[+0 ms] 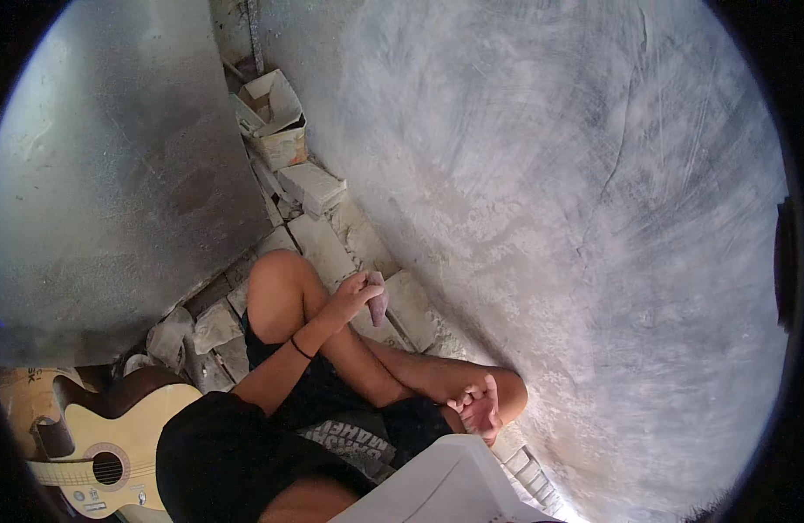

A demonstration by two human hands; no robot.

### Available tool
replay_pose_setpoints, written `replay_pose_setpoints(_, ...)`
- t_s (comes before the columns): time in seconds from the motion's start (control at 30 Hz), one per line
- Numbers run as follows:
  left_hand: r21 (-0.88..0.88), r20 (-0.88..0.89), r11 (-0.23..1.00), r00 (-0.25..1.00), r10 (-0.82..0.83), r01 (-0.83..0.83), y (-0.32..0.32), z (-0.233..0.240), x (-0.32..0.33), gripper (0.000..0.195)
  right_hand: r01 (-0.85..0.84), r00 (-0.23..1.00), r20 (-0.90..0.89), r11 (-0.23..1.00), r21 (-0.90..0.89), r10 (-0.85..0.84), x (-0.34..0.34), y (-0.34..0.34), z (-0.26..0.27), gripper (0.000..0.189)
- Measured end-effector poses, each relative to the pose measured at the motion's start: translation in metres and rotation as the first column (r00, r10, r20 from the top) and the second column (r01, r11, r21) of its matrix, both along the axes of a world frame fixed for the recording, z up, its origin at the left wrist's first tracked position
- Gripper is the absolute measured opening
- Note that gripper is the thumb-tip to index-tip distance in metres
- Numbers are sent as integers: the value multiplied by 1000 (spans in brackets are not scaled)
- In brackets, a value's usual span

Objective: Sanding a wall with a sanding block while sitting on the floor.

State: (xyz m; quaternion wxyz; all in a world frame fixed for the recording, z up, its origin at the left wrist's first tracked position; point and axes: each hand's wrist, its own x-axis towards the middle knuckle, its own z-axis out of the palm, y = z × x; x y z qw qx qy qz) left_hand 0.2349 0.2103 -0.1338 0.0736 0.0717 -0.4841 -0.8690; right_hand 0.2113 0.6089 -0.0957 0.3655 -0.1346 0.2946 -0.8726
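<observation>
My left hand (pixel 353 295), with a black band on its wrist, grips a flat, purplish-grey, dusty piece (pixel 378 308). Whether that piece is folded sandpaper or stone I cannot tell. It is held above my crossed legs (pixel 363 366), a short way from the wall. Over by the other knee, my right hand (pixel 478 410) has its palm turned up and its fingers apart and partly curled, holding nothing. Beside it rises the grey plastered wall (pixel 539 229), marked with pale, curved scuffs and a thin crack. A white smooth object (pixel 441 477) close to the camera covers part of my lap.
At left stands a pale cutaway acoustic guitar (pixel 140 425), beside cardboard (pixel 29 405). A second dark grey wall (pixel 127 196) meets the corner. Dusty blocks (pixel 314 186) and broken pieces (pixel 217 327) lie on the block floor (pixel 320 245). A worn open box (pixel 281 144) sits in the corner.
</observation>
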Motion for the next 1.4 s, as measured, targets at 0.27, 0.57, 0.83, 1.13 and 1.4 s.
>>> replay_pose_setpoints(0.27,-62,50,997,998,38,-35,1,4,0,10,-20,1000,-17,998,63,21,-5,-6,3,78)
replay_pose_setpoints(0.57,9,35,998,998,-55,54,1,0,-2,9,-26,999,-20,998,61,27,-7,-9,6,79)
replay_pose_setpoints(0.83,22,66,1000,998,-15,13,5,-3,-7,9,-28,999,-30,997,76,30,-8,-8,6,80)
replay_pose_setpoints(1.13,-40,200,999,980,-8,16,3,-21,-20,9,-66,996,-61,994,87,71,-8,-14,11,78)
replay_pose_setpoints(1.4,57,171,992,978,-118,110,0,-19,-21,10,-349,845,-303,884,310,440,-78,-127,31,70)
